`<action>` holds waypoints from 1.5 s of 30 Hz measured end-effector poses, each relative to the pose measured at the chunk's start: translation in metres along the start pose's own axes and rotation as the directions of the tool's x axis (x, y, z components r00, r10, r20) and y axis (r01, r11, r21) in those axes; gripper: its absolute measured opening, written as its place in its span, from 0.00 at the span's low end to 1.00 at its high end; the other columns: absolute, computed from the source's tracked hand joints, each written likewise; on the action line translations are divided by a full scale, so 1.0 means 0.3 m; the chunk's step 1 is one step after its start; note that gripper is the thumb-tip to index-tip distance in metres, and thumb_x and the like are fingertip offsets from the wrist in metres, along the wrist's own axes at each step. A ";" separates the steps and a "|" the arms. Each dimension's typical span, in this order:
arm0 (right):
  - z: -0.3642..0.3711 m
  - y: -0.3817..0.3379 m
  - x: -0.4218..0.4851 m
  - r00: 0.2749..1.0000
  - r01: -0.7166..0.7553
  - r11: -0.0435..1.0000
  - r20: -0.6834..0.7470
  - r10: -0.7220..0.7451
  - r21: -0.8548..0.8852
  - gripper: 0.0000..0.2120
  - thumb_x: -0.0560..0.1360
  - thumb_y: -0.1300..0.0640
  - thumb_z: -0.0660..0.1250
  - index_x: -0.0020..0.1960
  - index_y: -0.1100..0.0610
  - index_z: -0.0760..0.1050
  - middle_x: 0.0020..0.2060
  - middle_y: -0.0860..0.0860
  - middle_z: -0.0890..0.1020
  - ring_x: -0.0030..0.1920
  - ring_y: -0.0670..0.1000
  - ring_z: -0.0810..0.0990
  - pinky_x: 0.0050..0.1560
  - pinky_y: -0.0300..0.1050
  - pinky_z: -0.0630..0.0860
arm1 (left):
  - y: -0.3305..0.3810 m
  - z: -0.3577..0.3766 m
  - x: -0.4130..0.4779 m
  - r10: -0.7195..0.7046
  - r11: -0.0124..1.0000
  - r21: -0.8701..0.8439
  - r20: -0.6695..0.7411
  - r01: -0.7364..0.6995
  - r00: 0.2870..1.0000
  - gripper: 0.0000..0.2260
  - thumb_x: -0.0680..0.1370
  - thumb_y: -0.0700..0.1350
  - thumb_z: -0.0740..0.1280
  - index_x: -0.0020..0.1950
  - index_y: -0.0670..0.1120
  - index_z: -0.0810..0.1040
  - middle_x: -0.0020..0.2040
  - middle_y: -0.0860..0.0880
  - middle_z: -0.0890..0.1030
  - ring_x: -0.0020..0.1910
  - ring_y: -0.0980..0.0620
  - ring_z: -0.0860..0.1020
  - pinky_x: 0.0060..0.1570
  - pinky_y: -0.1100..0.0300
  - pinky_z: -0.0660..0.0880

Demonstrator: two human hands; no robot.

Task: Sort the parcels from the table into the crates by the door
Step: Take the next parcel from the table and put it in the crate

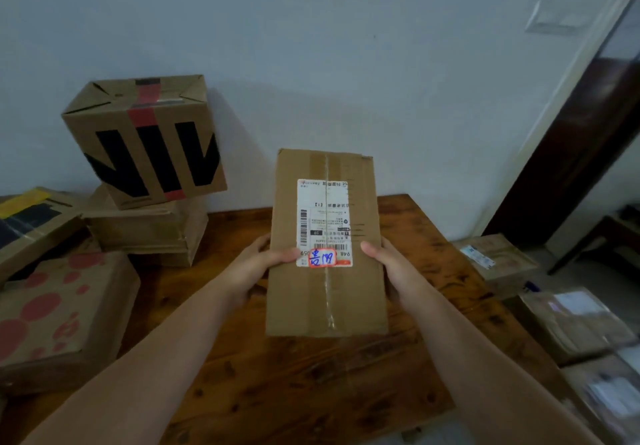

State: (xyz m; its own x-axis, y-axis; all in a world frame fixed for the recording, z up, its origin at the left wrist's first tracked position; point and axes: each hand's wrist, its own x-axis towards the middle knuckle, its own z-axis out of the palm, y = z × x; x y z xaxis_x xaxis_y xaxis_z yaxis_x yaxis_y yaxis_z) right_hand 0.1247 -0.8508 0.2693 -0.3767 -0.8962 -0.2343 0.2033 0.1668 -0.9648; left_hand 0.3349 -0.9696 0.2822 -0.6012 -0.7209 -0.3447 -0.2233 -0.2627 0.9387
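A long brown cardboard parcel [325, 292] with a white shipping label and a red-edged sticker with blue writing is held up over the wooden table [311, 382]. My left hand [258, 264] grips its left edge, thumb lying on the label. Its right edge is gripped by my right hand [388, 264], thumb on the top face. Other parcels lie at the left: a box with black stripes and red tape [145, 139] stacked on a plain flat box [145, 233], and a flat box with red dots [59, 309].
A box with yellow and black tape [31, 219] sits at the far left. Beyond the table's right edge, lower down, several parcels [498, 261] [575, 323] lie by a dark door frame [568, 153]. A pale wall stands behind the table.
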 end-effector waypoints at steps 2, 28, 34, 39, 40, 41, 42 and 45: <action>-0.073 0.012 -0.030 0.998 0.003 1.000 -0.067 -0.001 0.026 0.38 0.62 0.46 0.76 0.69 0.51 0.69 0.55 0.51 0.83 0.55 0.55 0.81 0.61 0.59 0.74 | 0.001 0.074 0.024 0.003 1.000 -0.031 0.025 -0.003 1.000 0.48 0.53 0.58 0.80 0.70 0.54 0.66 0.55 0.50 0.79 0.52 0.48 0.78 0.43 0.52 0.75; -1.616 0.029 -0.192 0.968 -0.068 0.987 -0.231 0.100 0.144 0.39 0.58 0.55 0.76 0.66 0.46 0.67 0.57 0.53 0.80 0.57 0.57 0.80 0.58 0.60 0.75 | -0.012 1.574 0.410 -0.037 0.997 -0.061 0.174 0.048 0.984 0.43 0.55 0.54 0.81 0.67 0.58 0.67 0.57 0.49 0.80 0.54 0.47 0.79 0.49 0.50 0.76; -1.794 -0.003 -0.009 0.955 -0.054 0.983 -0.279 0.102 0.174 0.36 0.58 0.56 0.76 0.64 0.44 0.69 0.53 0.51 0.83 0.53 0.55 0.83 0.51 0.56 0.79 | 0.056 1.694 0.668 -0.032 0.999 -0.025 0.206 0.038 0.978 0.34 0.59 0.52 0.77 0.63 0.55 0.70 0.53 0.49 0.82 0.49 0.49 0.82 0.43 0.54 0.79; -1.957 -0.042 0.146 0.929 -0.082 0.975 -0.337 0.150 0.207 0.43 0.57 0.56 0.78 0.68 0.45 0.65 0.55 0.52 0.81 0.54 0.57 0.81 0.50 0.59 0.79 | 0.101 1.803 0.884 -0.060 0.998 0.009 0.150 0.060 0.987 0.22 0.71 0.52 0.73 0.63 0.54 0.72 0.54 0.51 0.80 0.52 0.50 0.79 0.48 0.53 0.76; -1.982 -0.031 0.172 0.923 -0.086 0.971 -0.349 0.162 0.224 0.43 0.57 0.57 0.78 0.68 0.44 0.65 0.55 0.51 0.81 0.53 0.56 0.82 0.48 0.58 0.79 | 0.101 1.823 0.916 -0.059 0.998 0.029 0.143 0.055 0.988 0.18 0.73 0.52 0.71 0.61 0.54 0.73 0.53 0.52 0.80 0.52 0.52 0.78 0.49 0.54 0.75; -2.000 -0.015 0.192 0.915 -0.090 0.966 -0.362 0.177 0.244 0.42 0.59 0.59 0.78 0.69 0.43 0.65 0.54 0.51 0.81 0.52 0.56 0.82 0.49 0.59 0.79 | 0.096 1.842 0.938 -0.054 0.998 0.050 0.138 0.047 0.989 0.15 0.74 0.51 0.71 0.58 0.54 0.74 0.52 0.53 0.80 0.50 0.54 0.79 0.48 0.55 0.76; -2.013 0.007 0.208 0.908 -0.093 0.960 -0.373 0.190 0.264 0.42 0.61 0.61 0.77 0.69 0.43 0.64 0.54 0.51 0.82 0.52 0.57 0.82 0.51 0.60 0.79 | 0.087 1.859 0.956 -0.054 0.996 0.072 0.130 0.045 0.990 0.12 0.74 0.50 0.70 0.57 0.53 0.75 0.51 0.54 0.80 0.48 0.55 0.79 0.46 0.57 0.76; -2.048 0.079 0.279 0.890 -0.103 0.935 -0.388 0.239 0.340 0.43 0.63 0.64 0.75 0.72 0.44 0.60 0.55 0.52 0.81 0.55 0.57 0.80 0.58 0.63 0.75 | 0.033 1.916 1.020 -0.099 0.986 0.140 0.055 0.091 0.994 0.18 0.74 0.50 0.70 0.63 0.48 0.75 0.55 0.48 0.80 0.52 0.49 0.79 0.56 0.50 0.75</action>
State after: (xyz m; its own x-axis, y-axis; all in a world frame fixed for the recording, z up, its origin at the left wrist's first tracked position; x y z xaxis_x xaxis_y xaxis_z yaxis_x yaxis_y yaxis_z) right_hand -0.4572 -0.6694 0.1536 -0.6372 -0.5989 -0.4851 0.5357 0.1083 -0.8375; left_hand -0.2924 -0.8242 0.1843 -0.6171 -0.6553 -0.4357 -0.3820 -0.2347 0.8939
